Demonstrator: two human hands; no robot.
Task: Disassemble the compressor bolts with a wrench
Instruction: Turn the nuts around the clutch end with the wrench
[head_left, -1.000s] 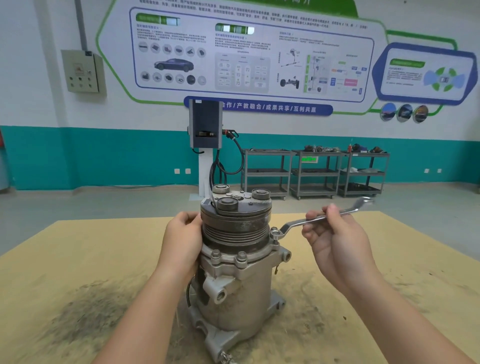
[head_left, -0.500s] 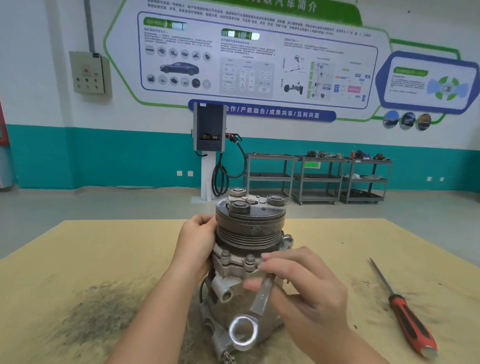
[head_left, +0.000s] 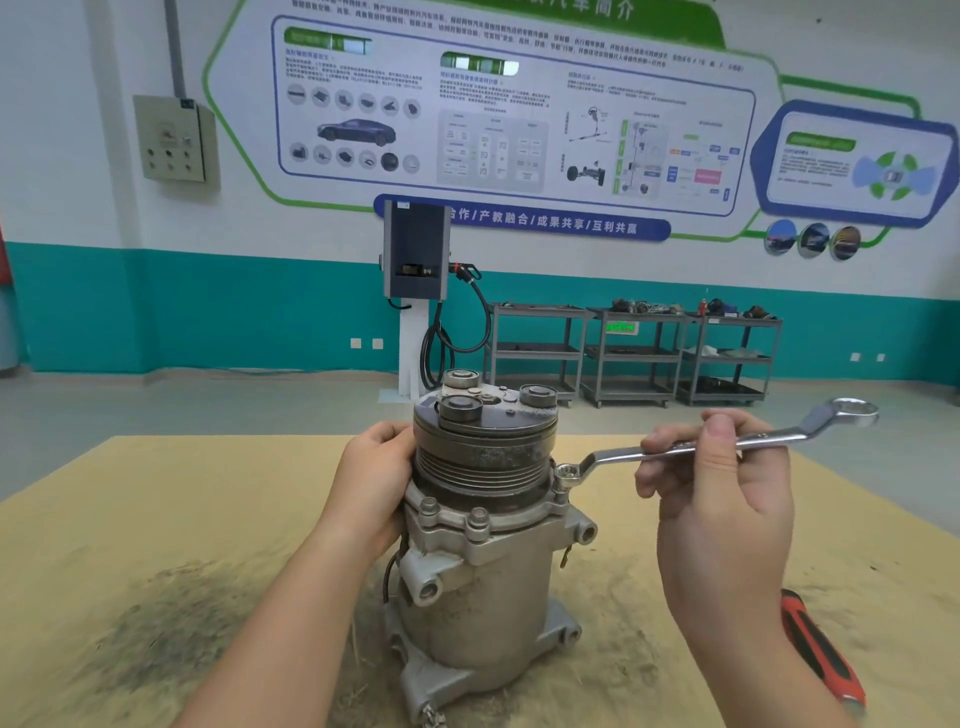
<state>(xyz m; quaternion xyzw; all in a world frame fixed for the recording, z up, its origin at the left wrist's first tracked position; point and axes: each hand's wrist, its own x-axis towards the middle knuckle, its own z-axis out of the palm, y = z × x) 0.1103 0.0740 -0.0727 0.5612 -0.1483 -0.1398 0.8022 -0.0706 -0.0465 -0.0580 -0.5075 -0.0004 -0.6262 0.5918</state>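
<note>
Head view: the compressor (head_left: 483, 561) stands upright at the middle of the yellow table (head_left: 130, 519), pulley end up. The left hand (head_left: 371, 483) grips it at 9 o'clock, fingers wrapped round the grooved pulley (head_left: 480, 457) and the palm against the flange below. At 3 o'clock on the flange a bolt (head_left: 561, 491) stands proud of its lug, and the small ring of the wrench (head_left: 691, 447) sits over its head. The shaft runs out toward 3 o'clock, rising slightly, with the big ring free at the far end. The right hand (head_left: 722, 488) pinches the shaft about midway — thumb on top, fingers curled under it. Two more bolts (head_left: 454, 512) show on the near flange at 6 o'clock, both seated. A red-handled screwdriver (head_left: 821, 649) lies on the table at 4 o'clock, well apart from the work.

The step looks to be unscrewing the 3 o'clock bolt. To do it well, I would keep the ring fully down and square on the head so it cannot ride up and round the corners. Swing the shaft level, counter-clockwise, in short arcs — the pulley blocks a full sweep. The left hand should brace hard against the turn, since the tall body could tip or spin on the dusty top. A grip nearer the far ring would give more leverage if the bolt is stiff.
</note>
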